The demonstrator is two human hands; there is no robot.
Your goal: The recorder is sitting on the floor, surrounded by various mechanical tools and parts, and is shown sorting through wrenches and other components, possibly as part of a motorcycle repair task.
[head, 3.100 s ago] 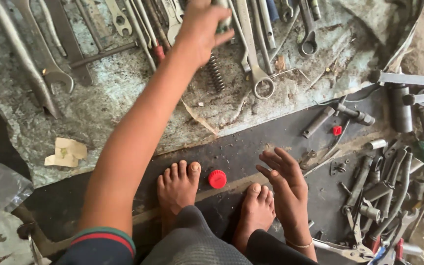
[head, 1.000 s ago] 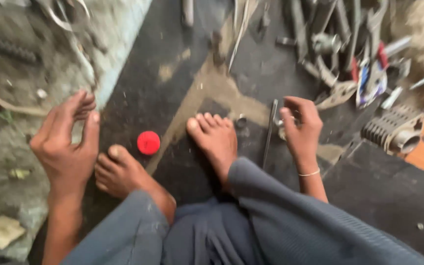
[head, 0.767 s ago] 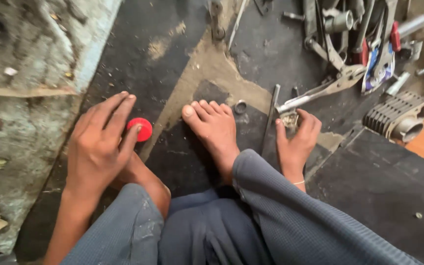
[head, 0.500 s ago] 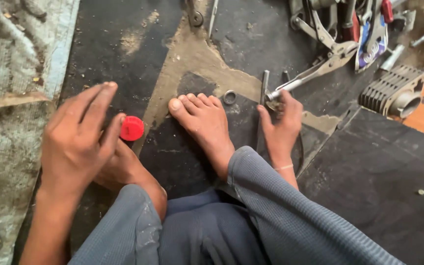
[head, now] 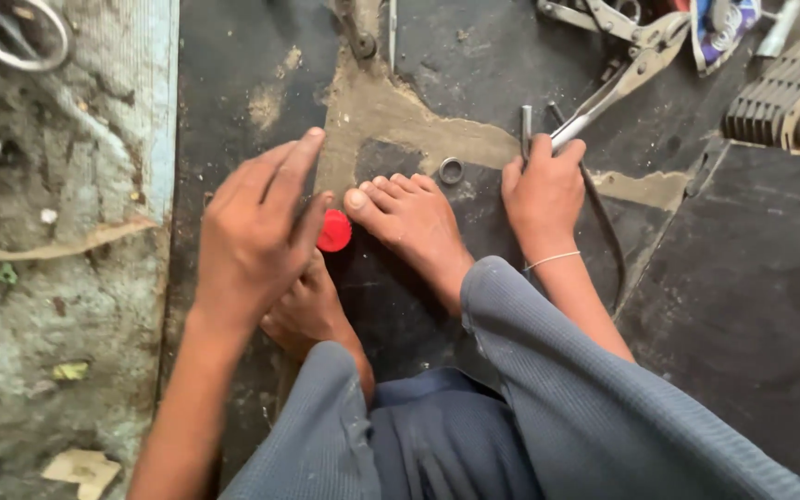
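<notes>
Nearest to us, grey trousers (head: 511,417) cover both bent knees of the person squatting on the floor. Ahead of them, 2 bare feet rest on a black rubber mat (head: 752,306). The left hand (head: 252,241) hangs over the left foot, its fingers (head: 293,171) loosely spread and released, gripping nothing; the fingertips lie just beside a red cap (head: 333,231), which sits on the mat touching the big toe of the right foot (head: 414,222). The right hand (head: 541,190) is pressed to the mat with its fingers curled around a short metal rod (head: 526,125); we judge it grasped, though the hand hides the contact itself. A small metal ring (head: 451,170) lies between that hand and the toes. Further off, locking pliers (head: 618,79) point towards the right hand. At the far right stands a finned grey engine cylinder (head: 784,88).
</notes>
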